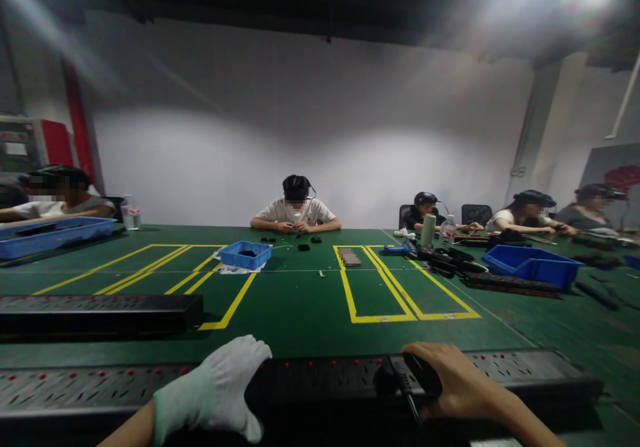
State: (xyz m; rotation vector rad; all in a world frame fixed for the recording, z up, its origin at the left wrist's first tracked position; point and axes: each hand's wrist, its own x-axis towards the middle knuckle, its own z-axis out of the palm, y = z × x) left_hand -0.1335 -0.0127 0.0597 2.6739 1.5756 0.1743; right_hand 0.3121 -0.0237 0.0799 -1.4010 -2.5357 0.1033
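A long black power strip (325,383) with a row of red dots lies across the near edge of the green table. My left hand (223,383), in a whitish glove, grips it left of the middle, fingers over the far edge and thumb on the near side. My bare right hand (457,380) is wrapped across the same strip further right, thumb low on the near side. Just left of that hand, a black plug (393,373) with a cord sits on the strip. The undersides of both hands are hidden.
Another black strip (100,312) lies at left on the green table (300,313). Blue trays stand at far left (65,233), mid-left (246,255) and right (533,267). Bottles, a blue tool (400,250) and black parts lie at right. Several people sit around the table.
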